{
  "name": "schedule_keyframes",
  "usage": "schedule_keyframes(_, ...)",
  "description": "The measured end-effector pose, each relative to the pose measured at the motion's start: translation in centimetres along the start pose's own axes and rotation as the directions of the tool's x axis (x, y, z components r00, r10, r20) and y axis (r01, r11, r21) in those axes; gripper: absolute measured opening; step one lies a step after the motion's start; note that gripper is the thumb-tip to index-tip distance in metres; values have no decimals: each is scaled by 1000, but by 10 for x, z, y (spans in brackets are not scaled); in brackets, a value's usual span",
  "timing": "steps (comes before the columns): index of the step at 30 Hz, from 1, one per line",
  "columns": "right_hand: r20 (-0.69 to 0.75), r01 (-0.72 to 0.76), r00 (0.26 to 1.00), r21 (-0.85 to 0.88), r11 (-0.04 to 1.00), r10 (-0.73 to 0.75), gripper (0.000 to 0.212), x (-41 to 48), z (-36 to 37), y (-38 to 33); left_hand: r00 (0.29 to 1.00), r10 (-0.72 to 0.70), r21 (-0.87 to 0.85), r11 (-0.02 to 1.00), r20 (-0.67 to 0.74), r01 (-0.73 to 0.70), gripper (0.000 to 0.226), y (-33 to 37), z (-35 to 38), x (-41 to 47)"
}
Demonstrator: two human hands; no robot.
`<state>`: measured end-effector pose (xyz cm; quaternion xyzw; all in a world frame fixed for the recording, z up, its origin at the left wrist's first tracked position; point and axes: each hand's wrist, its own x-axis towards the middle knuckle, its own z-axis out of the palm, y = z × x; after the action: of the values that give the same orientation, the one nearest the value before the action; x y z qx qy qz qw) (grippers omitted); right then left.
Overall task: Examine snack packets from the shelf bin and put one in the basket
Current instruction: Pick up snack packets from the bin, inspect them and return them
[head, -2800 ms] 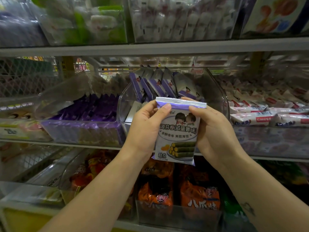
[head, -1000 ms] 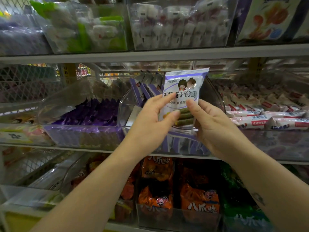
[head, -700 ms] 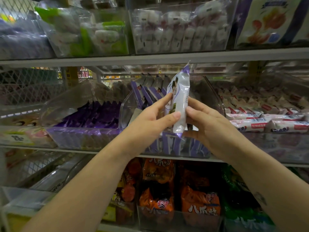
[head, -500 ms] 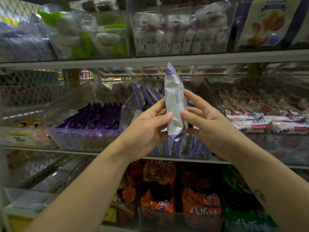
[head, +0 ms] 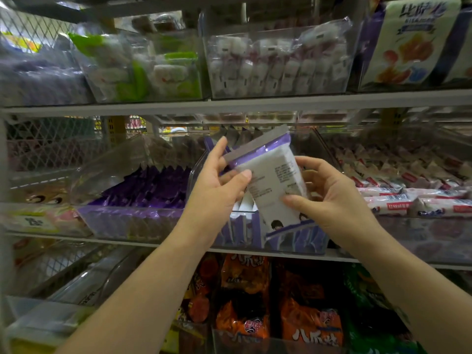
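I hold a white and purple snack packet [head: 272, 180] in front of the middle shelf, its printed back facing me and its top tilted to the upper right. My left hand [head: 217, 182] pinches its upper left edge between thumb and fingers. My right hand [head: 332, 198] grips its lower right side. Behind the packet stands the clear shelf bin [head: 293, 241] with several more purple packets upright in it. No basket is in view.
A clear bin of purple wrappers [head: 143, 198] sits to the left, pink and white packets [head: 413, 198] to the right. Orange bags [head: 311, 320] fill the shelf below. Clear bins of white sweets [head: 275, 65] stand on the shelf above.
The packet has been raised from chest height and turned over between my hands, from front through edge-on to its back. Both hands have kept hold of it.
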<state>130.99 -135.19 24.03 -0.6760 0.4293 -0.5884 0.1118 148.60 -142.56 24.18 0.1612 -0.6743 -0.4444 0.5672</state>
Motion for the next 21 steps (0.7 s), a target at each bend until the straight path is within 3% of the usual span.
schedule_keyframes(3,-39,105,993,-157,982,-113,48,-4,7,-7,996,88,139,987,-14,-85,65,1,1,0)
schedule_keyframes(6,-47,185,978,-257,949,-204,49,-6,15,-10,996,84,240,968,-10,-80,56,8,6,-3)
schedule_keyframes(10,-29,226,967,-357,906,-252,59,-5,17,-10,997,47,98,994,-56,-42,53,10,5,2)
schedule_keyframes(12,-10,232,969,-306,923,-247,61,-6,15,-11,995,44,26,999,-86,-42,59,7,1,5)
schedule_keyframes(14,-24,217,974,-182,959,-225,57,-7,12,-11,992,42,-98,994,-123,-54,51,6,-4,6)
schedule_keyframes(18,-134,197,972,22,980,-192,36,-10,6,-5,989,-12,-305,952,-149,-35,40,2,-15,9)
schedule_keyframes(21,-155,189,973,98,977,-172,16,-9,6,-2,989,-46,-350,937,-142,-6,32,0,-17,10)
